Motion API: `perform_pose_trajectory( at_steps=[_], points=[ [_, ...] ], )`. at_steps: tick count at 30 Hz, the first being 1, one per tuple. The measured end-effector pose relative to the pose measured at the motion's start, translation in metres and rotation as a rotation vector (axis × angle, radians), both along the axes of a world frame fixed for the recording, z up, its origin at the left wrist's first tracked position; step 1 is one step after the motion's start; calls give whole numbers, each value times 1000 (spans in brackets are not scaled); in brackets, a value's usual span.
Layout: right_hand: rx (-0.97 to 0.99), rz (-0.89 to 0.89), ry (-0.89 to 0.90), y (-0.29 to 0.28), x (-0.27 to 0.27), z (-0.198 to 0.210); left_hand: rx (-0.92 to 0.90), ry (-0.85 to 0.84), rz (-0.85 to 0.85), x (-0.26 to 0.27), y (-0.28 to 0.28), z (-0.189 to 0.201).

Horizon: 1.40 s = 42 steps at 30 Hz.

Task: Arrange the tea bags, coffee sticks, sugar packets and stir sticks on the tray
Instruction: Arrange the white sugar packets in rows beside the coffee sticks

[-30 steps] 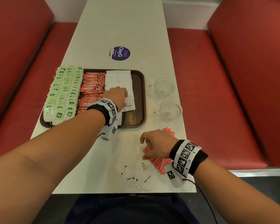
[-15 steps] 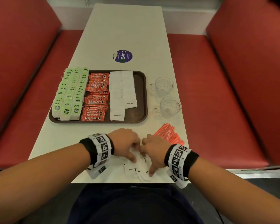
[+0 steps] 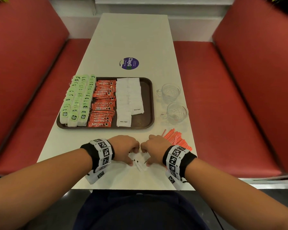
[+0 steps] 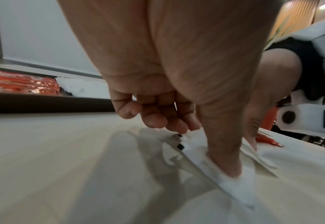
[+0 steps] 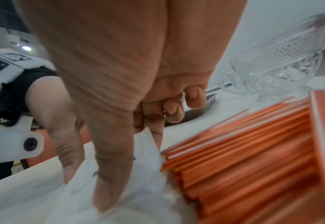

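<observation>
Head looks down; wrists close, sharing packets (image 3: 140, 163).

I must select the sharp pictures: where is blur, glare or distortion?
Head view: sharp centre, wide-angle bending at the benches, glare on the tray. Left wrist view: sugar packets slightly blurred. Right wrist view: stir sticks strongly blurred.

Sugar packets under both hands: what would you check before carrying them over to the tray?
1. Left hand fingers on the loose sugar packets: ok.
2. Right hand fingers on them too: ok.
3. Packets gathered into one neat stack: not ok, they lie askew.
4. Bare room on the tray beside the sugar rows: ok.
5. Stir sticks clear of the path: ok.
6. Any packet torn: cannot tell.
</observation>
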State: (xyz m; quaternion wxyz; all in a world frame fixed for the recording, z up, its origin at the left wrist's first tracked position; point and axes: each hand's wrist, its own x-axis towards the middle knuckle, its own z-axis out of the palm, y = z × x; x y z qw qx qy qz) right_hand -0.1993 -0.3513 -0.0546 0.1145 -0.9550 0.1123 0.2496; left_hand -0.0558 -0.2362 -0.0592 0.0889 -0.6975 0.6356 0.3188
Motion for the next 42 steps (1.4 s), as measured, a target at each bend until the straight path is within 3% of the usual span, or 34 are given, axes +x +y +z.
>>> perform_pose_trajectory(
  at_steps=[5, 13, 17, 23, 28, 31, 37, 42],
  points=[
    [37, -59, -60, -1, 13, -1, -42, -56, 15, 9, -3, 5],
    [80, -53, -92, -13, 22, 10, -36, -9, 40, 18, -3, 8],
    [160, -105, -194, -23, 18, 17, -131, 40, 113, 32, -1, 13],
    [347, -265, -239, -34, 15, 23, -335, 151, 359, 52, -1, 23],
    [478, -348, -423, -37, 23, 26, -522, 366, 518, 49, -8, 26],
    [427, -326, -550, -43, 30, 27, -565, 447, 556, 45, -15, 24],
    [378, -308, -578, -62, 35, 24, -620, 338, 488, 50, -35, 26],
    [451, -445, -574, -69, 35, 26, -591, 221, 522, 64, -62, 24]
  ],
)
